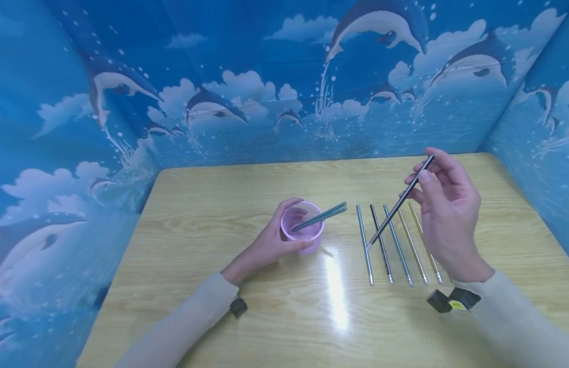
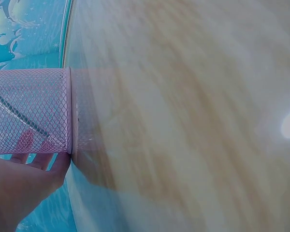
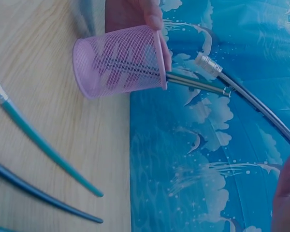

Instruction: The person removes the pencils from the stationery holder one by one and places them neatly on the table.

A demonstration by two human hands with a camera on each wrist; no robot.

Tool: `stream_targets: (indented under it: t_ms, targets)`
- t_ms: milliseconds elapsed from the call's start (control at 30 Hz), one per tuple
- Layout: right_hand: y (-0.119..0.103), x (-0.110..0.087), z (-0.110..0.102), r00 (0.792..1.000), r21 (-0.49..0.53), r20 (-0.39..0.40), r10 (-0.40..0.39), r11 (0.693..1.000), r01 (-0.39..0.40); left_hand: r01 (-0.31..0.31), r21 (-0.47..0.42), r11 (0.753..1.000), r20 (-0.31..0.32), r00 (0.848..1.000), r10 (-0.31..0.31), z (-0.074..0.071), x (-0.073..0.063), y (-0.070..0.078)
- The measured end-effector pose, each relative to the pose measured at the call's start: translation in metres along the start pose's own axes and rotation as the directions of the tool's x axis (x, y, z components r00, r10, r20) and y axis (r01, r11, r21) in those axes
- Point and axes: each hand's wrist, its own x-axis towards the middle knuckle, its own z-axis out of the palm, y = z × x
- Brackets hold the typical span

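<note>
My left hand (image 1: pixel 276 239) grips a pink mesh pencil cup (image 1: pixel 315 244) from its left side, fingers curled round the wall. The cup stands on the table, and teal pencils (image 1: pixel 329 212) lean in it toward the right. My right hand (image 1: pixel 451 217) pinches a black pencil (image 1: pixel 401 202) between thumb and fingers, raised above the table. That pencil slants down to the left, its white eraser end (image 3: pixel 209 65) lowest. Below it lies a row of several pencils, among them a teal one (image 1: pixel 368 266), a black one (image 1: pixel 385 259) and a yellow one (image 1: pixel 432 260).
The wood-grain table (image 1: pixel 210 204) carries a bright light reflection in front of the cup. A blue dolphin-print backdrop (image 1: pixel 266 117) rises along the table's back and both sides. A dark wrist device (image 1: pixel 454 299) sits on the right sleeve.
</note>
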Motion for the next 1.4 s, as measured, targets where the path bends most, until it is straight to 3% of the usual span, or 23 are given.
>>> stream_targets:
  t_ms: [400, 533, 800, 1000, 1267, 1333, 1400]
  targets:
    - [-0.011, -0.001, -0.035, 0.991, -0.108, 0.057, 0.123, 0.987, -0.116, 0.005, -0.002, 1.000, -0.001, 1.000, -0.005, 0.000, 0.000, -0.001]
    - [-0.016, 0.001, -0.047, 0.986, -0.116, 0.042, 0.162, 0.981, -0.156, 0.007, -0.010, 1.000, 0.002, 1.000, -0.007, 0.000, 0.000, -0.001]
    - [-0.026, 0.004, -0.074, 0.973, -0.270, -0.001, 0.229, 0.937, -0.221, 0.012, -0.022, 1.000, 0.008, 1.000, -0.011, -0.001, 0.000, -0.001]
    - [-0.033, 0.007, -0.095, 0.956, -0.266, -0.019, 0.291, 0.921, -0.286, 0.020, -0.042, 0.999, 0.018, 1.000, -0.019, -0.001, 0.000, -0.001]
    - [-0.039, 0.011, -0.125, 0.912, -0.399, -0.064, 0.405, 0.827, -0.395, 0.014, -0.025, 1.000, 0.006, 1.000, -0.014, -0.001, 0.000, -0.001]
    - [-0.040, 0.012, -0.135, 0.897, -0.429, -0.073, 0.436, 0.798, -0.423, 0.016, -0.016, 1.000, 0.005, 1.000, -0.016, -0.001, 0.000, 0.000]
    - [-0.041, 0.014, -0.143, 0.886, -0.499, -0.094, 0.454, 0.748, -0.436, 0.016, -0.011, 1.000, 0.006, 1.000, -0.016, -0.001, 0.000, 0.000]
